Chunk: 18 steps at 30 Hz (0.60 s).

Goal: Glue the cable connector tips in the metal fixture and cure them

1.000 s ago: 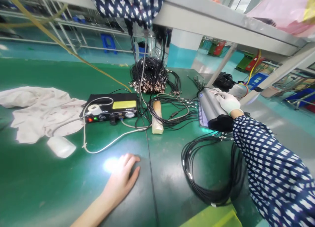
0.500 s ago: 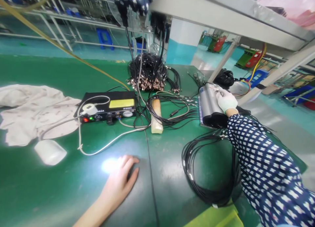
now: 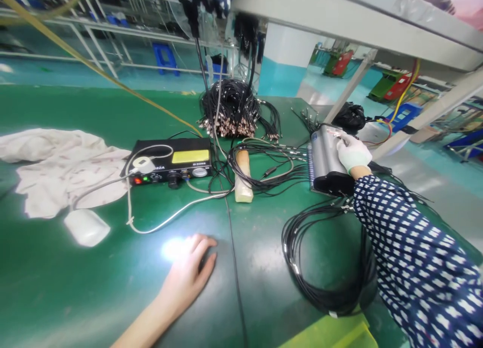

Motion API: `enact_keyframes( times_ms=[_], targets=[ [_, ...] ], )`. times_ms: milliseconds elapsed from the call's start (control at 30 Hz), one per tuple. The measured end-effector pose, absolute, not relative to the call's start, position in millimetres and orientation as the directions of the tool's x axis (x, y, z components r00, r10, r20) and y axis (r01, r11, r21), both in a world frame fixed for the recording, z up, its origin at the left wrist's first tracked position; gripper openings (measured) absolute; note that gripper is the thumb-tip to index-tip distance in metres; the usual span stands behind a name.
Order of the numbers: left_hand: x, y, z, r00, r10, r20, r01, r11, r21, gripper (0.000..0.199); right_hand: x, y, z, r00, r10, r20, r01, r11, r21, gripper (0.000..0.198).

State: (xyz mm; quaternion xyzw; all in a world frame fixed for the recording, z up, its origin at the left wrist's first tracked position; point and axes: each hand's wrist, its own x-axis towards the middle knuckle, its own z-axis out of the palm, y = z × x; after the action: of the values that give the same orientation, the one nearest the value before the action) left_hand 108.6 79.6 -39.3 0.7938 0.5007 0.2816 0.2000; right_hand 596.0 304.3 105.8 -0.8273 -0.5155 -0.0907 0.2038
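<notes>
My left hand (image 3: 187,270), bare, rests on the green table (image 3: 124,292). Its fingers are loosely curved, the thumb stands apart, and nothing shows in it. My right hand (image 3: 353,154), in a white glove and patterned sleeve, lies on top of a grey rounded metal device (image 3: 327,154) with black ends. Its fingers are bent together over the upper side; what they pinch is too small to make out. Thin black cables (image 3: 281,174) run into the device's left side. In front of it lies a coil of black cables (image 3: 292,257).
A black control box (image 3: 188,159) with lit buttons stands at the left, beside a pale cloth (image 3: 71,171) and a white pedal-like piece (image 3: 86,228). A taped block (image 3: 243,179) lies under the cables. Behind is a large cable bundle (image 3: 230,103); a yellow-green tray (image 3: 332,333) is in front.
The whole view has shifted slightly, so everything appears a little further right. Both hands keep their places, the left on the table and the right on the device.
</notes>
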Motion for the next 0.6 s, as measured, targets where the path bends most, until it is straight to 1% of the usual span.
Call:
enact_keyframes(
  times_ms=[267, 433, 600],
  targets=[
    [111.4, 78.3, -35.5, 0.316, 0.925, 0.213, 0.681, -0.377, 0.627, 0.016, 591.8, 308.3, 108.2, 0.467, 0.825, 0.318, 0.883, -0.417, -0.217, 0.040],
    [111.3, 78.6, -36.2, 0.320, 0.926, 0.200, 0.672, -0.370, 0.642, 0.017, 592.4, 304.8, 108.0, 0.503, 0.797, 0.335, 0.864, -0.468, -0.185, 0.043],
    [112.7, 78.1, -33.3, 0.317, 0.929, 0.191, 0.666, -0.361, 0.652, 0.017, 593.9, 307.5, 104.3, 0.493, 0.818, 0.295, 0.870, -0.471, -0.149, 0.046]
  ],
)
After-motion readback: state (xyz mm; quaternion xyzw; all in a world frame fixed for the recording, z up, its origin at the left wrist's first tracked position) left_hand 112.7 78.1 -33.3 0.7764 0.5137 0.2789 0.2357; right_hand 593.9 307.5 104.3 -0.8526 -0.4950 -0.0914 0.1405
